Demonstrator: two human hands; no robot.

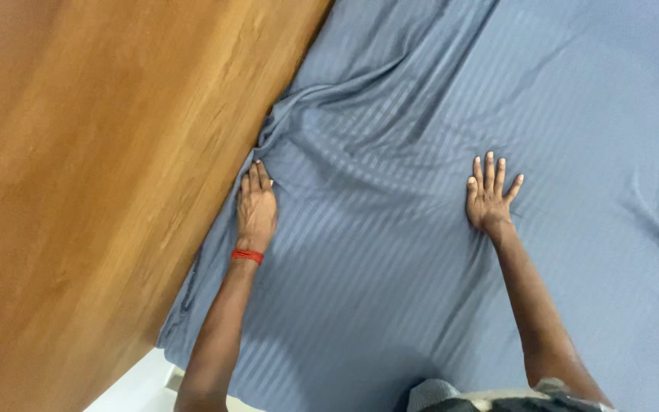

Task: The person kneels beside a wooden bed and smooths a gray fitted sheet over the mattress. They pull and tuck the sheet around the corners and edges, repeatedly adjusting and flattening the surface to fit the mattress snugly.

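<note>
Evidently, the left hand (256,207) pressed flat, fingers together, at the blue striped sheet (390,259) edge against the wooden board (101,191); right hand (490,197) lay splayed mid-sheet, gripping nothing. Creases suggested firmer outward strokes were advisable.

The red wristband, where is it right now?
In the head view the red wristband sits on the left hand's wrist, left of centre, over the blue striped sheet beside the wooden board.
</note>
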